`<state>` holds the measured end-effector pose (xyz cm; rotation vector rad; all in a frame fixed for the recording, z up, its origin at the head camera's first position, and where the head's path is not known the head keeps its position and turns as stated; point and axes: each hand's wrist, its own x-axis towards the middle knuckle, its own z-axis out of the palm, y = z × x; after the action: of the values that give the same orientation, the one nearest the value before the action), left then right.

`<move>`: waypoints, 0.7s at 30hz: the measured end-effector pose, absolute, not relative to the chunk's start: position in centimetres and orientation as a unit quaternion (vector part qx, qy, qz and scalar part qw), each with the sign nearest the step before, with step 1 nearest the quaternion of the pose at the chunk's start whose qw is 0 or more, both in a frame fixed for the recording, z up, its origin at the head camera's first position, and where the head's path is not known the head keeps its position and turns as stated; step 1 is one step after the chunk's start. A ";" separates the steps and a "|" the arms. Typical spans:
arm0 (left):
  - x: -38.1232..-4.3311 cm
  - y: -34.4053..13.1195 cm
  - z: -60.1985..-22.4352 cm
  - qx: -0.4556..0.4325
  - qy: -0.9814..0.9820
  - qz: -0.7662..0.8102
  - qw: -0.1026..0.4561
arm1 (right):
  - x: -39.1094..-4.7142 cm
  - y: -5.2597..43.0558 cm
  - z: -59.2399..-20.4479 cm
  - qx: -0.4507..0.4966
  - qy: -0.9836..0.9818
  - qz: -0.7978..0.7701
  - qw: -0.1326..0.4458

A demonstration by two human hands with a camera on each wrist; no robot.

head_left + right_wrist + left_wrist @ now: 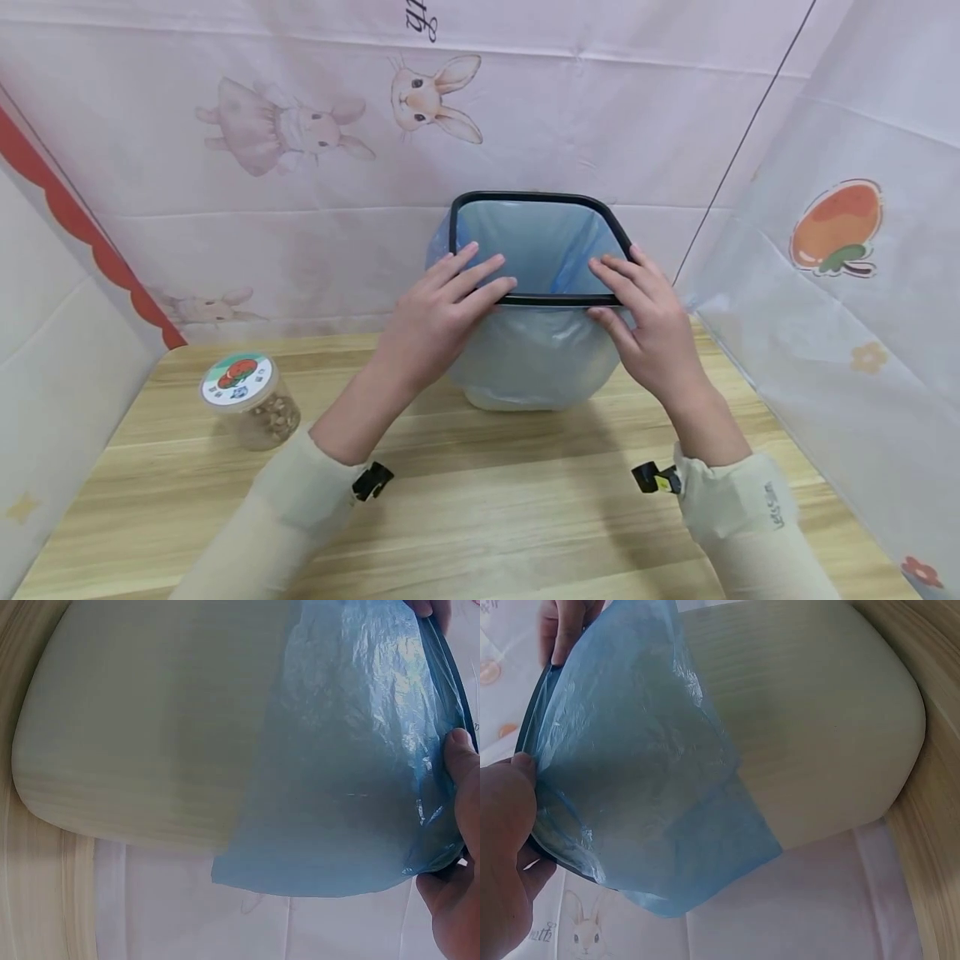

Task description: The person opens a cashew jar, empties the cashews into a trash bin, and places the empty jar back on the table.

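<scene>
A pale trash can stands on the table, lined with a translucent blue plastic bag folded down over its outside. A black rim ring sits around the mouth, over the bag. At the rim's left side, my left hand grips the edge, fingers reaching inside and thumb outside. My right hand pinches the front right corner of the ring the same way. In the left wrist view, the bag's loose edge hangs partway down the can's wall.
A clear jar with a white printed lid and small brown pieces inside stands on the wooden table, left of the can. Behind the can rises a pink cloth wall with rabbit prints. Another printed cloth borders the right side.
</scene>
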<state>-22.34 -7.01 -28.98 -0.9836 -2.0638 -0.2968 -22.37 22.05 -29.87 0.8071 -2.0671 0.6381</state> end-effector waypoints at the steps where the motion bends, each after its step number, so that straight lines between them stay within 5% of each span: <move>1: -22.3 -7.1 -29.0 -0.389 -0.817 -0.117 0.408 | -22.4 21.9 -29.9 0.320 -0.819 0.254 0.403; 21: -21.4 -9.6 -29.1 -0.375 -0.820 -0.132 0.413 | -22.1 19.4 -29.6 0.335 -0.812 0.265 0.398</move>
<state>-21.39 -9.55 -29.06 -0.9428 -2.0612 -0.3314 -22.11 19.37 -29.60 0.8495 -2.0553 0.6713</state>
